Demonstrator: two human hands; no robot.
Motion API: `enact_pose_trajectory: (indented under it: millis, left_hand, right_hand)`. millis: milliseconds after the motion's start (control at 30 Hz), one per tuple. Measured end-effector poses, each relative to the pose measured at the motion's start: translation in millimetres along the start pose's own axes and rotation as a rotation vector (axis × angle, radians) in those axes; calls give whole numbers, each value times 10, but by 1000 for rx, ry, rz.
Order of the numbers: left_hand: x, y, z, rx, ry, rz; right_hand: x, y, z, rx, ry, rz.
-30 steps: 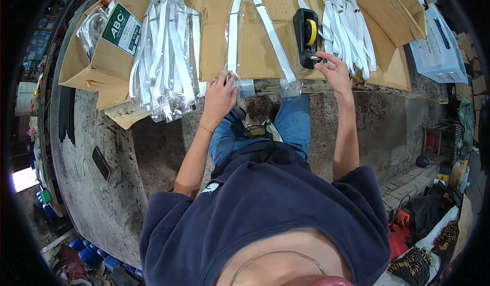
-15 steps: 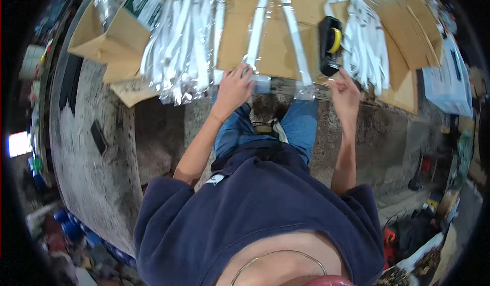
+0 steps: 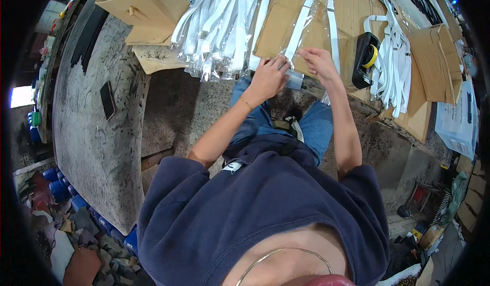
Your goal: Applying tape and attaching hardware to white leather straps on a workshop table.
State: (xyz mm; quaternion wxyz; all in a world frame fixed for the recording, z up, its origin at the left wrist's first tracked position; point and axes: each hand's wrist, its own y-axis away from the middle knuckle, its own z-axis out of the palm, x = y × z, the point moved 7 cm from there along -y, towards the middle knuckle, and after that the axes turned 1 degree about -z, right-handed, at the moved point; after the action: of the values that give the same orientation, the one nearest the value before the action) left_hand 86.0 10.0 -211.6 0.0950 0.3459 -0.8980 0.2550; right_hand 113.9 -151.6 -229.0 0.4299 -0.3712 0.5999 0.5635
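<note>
a forked white strap in clear plastic, attended by both hands
in the head view, the strap is laid on flat cardboard; its lower left end is met by the bent fingers of the left hand, their hold impossible to tell. the right hand is pinched closed just beside; whether anything is held cannot be told.

Dark phone on worn table.
</note>
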Motion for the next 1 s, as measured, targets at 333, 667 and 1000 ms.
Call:
enact_pose_trajectory:
  millis: [333, 667, 1000]
  left_hand:
    - [-22, 7, 27, -46, -46, -23]
    - [-15, 0, 13, -42, -36, -42]
    - [-24, -3, 12, -20, -34, -22]
  right_hand:
    - [244, -345, 194, 3, 49, 122]
    - [356, -439, 124, 75, 117, 73]
    - [263, -405, 143, 128, 315, -63]
